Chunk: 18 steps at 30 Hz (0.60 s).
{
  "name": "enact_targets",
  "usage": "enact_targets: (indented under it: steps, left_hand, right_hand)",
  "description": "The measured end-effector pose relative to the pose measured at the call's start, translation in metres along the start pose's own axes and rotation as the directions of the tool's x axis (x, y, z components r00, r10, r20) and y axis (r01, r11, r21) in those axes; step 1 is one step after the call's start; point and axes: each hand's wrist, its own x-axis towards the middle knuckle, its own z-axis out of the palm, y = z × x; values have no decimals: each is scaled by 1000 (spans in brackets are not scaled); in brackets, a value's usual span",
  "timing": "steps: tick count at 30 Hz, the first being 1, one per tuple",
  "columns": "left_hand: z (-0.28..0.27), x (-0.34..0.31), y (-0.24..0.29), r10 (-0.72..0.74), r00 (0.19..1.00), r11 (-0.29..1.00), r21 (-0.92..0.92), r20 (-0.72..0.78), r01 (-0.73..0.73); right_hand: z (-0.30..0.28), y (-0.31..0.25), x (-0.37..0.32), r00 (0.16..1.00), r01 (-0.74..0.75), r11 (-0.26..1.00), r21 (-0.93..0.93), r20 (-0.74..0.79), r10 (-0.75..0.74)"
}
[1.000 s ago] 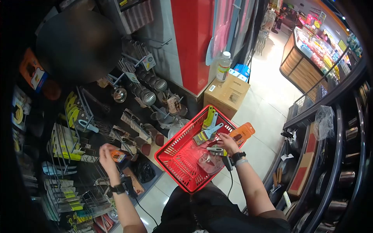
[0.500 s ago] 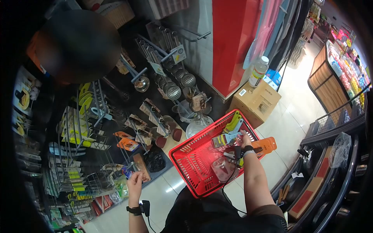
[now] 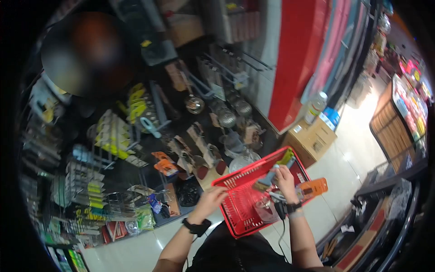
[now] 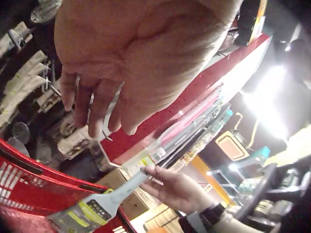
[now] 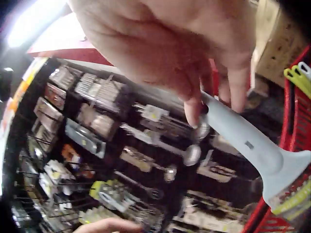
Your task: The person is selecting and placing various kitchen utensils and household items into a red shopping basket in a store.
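Observation:
My right hand [image 3: 286,182] pinches the end of a light-blue-handled tool [image 5: 243,138] over the red shopping basket [image 3: 235,213]. The tool has a hole in its handle and widens into a flat head wrapped in a printed yellow-green sleeve [image 4: 87,216]. That wrapping hides what kind of head it is. At the basket's left rim is my left hand [image 3: 210,201], fingers extended and nothing in its palm. Inside the basket lie a green-handled item [image 3: 286,157] and a clear package [image 3: 267,212]. An orange card package [image 3: 312,188] sticks out over the right side.
To the left, hooks carry ladles [image 3: 195,105], skimmers [image 3: 227,119] and green-carded tools [image 3: 111,136]. A cardboard box [image 3: 312,138] with a bottle [image 3: 316,108] on it stands beyond the basket. Shelving [image 3: 376,235] runs along the right. Orange packages [image 3: 165,164] hang near the basket.
My left hand has come from the hanging goods on the left to the basket's rim. The right hand has lifted the light-blue-handled tool from among the basket's contents. The head view has shifted.

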Motion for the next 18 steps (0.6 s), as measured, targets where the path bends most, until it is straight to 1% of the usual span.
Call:
enact_targets:
  steps: [1,2,4,6,7,8,9,11,12,13,14,15,16,18]
  left_hand:
    - [6,5,9,19,1000,999,31,-6,-19]
    - [11,8,16,37,999,998,60,-9,-37]
    - [18,12,34,53,998,997,57,-35,-51]
    - [22,9,41,94,993,995,-27,-67,-96]
    - [21,5,42,74,995,996,-41,-66,-77]
    - [20,1,44,54,997,997,-57,-62,-57]
    - [19,-2,45,55,995,997,-54,-78,-59]
    - [14,-11,46,-46,975,993,-114,-217,22]
    - [13,-14,41,-44,973,994,-110,-228,19]
    - [11,-15,32,-64,955,987,-162,-291,17]
    - [7,-16,26,-87,933,977,-215,-351,10]
    - [-10,-14,32,-231,933,932,-337,-275,132]
    - [-26,-14,40,-314,904,892,-417,-289,177]
    - [-47,-6,33,-356,852,865,-480,-385,145]
  right_hand:
    - [1,-29,-7,999,8,1000,7,48,-8]
    - [5,-42,-13,997,13,999,40,82,-16]
    - [9,-95,-27,980,106,994,-15,172,-102]
    - [21,-118,-39,964,130,989,68,224,-142]
    - [27,-129,-44,959,117,990,73,249,-132]
    - [36,-130,-47,959,101,987,124,253,-130]
    - [41,-133,-48,949,120,984,132,277,-152]
    - [50,-146,-50,934,146,979,142,306,-183]
    - [55,-154,-50,915,213,972,103,327,-235]
    - [58,-161,-51,893,280,958,66,348,-285]
    - [59,-168,-54,889,289,955,68,349,-295]
    - [58,-176,-57,875,307,951,47,378,-301]
    - [58,-180,-58,861,324,946,26,407,-306]
    - [55,-175,-61,842,322,946,38,445,-305]
